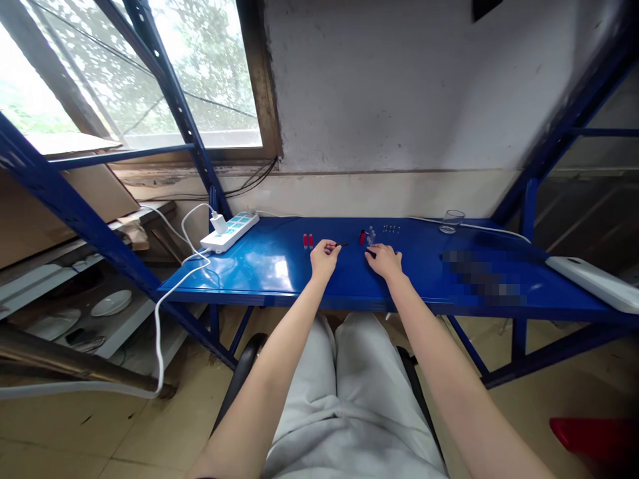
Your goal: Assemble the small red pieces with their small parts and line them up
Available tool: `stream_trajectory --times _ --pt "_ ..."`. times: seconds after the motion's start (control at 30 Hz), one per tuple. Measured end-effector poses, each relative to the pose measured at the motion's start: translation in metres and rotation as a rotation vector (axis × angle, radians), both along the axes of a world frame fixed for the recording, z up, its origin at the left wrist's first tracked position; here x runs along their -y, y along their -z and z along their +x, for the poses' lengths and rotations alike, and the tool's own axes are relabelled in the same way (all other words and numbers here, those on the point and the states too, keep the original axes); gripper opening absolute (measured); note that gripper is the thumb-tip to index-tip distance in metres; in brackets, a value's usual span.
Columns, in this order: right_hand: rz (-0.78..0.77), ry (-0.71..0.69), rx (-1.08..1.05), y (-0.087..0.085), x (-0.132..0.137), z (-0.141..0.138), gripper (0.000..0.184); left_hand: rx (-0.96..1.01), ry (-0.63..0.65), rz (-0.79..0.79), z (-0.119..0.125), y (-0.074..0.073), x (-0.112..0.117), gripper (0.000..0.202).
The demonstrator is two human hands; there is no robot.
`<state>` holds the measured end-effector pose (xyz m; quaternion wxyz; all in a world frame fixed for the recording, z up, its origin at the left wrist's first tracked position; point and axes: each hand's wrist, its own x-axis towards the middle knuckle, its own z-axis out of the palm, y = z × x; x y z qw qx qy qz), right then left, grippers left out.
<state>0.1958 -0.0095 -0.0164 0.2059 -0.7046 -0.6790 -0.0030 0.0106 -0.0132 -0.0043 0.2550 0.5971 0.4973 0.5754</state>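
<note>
Delicately pinched: a slim dark piece (343,244) in the left hand (324,258)

The slim dark piece points rightward above the blue table (239,267), one end caught between the thumb and fingers of the left hand. A fingertip hold probably suits so thin a thing, since it leaves the far end uncovered.

The right hand (385,259) lies palm down with bent fingers, just beside a small clear object (371,237). Its fingertips show too small to read, so I cannot tell whether they touch that object, grasp something or are loose. Close against the clear object, on its left, is a red-and-black piece (362,237), perhaps kept there within short reach of both hands.

Two red pieces (305,241) sit side by side farther left, and a row of tiny pieces (391,229) runs behind the right hand, likely spaced so that none rolls into its neighbour. A drinking glass (452,220) sits well to the right and a power strip (230,231) at the left, both apart from the hands, presumably to avoid a knock.
</note>
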Motion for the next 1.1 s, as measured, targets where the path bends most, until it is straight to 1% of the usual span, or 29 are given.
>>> stream_trajectory --times 0.27,0.37,0.47,0.6,0.67,0.87,0.97,1.1 --pt "0.016 -0.015 -0.006 0.001 0.001 0.0 0.038 -0.027 0.023 0.006 -0.001 0.0 0.002 0.013" --pt "0.05 -0.051 -0.016 -0.002 0.004 -0.002 0.034 -0.029 0.029 -0.001 -0.002 0.0 0.003 0.013" --pt "0.133 -0.156 -0.054 -0.007 0.007 -0.006 0.032 -0.03 0.031 0.009 -0.002 0.001 0.003 0.013" --pt "0.271 -0.346 -0.15 -0.012 0.01 -0.012 0.026 -0.035 0.028 0.023 -0.002 0.002 0.002 0.012" --pt "0.313 -0.398 -0.208 -0.012 0.011 -0.014 0.023 -0.036 0.03 0.021 -0.002 0.002 0.001 0.012" --pt "0.315 -0.403 -0.333 -0.01 0.01 -0.016 0.015 -0.039 0.042 0.009 -0.001 0.001 0.002 0.011" --pt "0.273 -0.4 -0.376 -0.011 0.011 -0.016 0.016 -0.037 0.048 0.0 -0.002 0.0 0.003 0.011" --pt "0.236 -0.339 -0.447 -0.014 0.013 -0.017 0.02 -0.02 0.048 -0.007 -0.002 0.001 0.002 0.011"
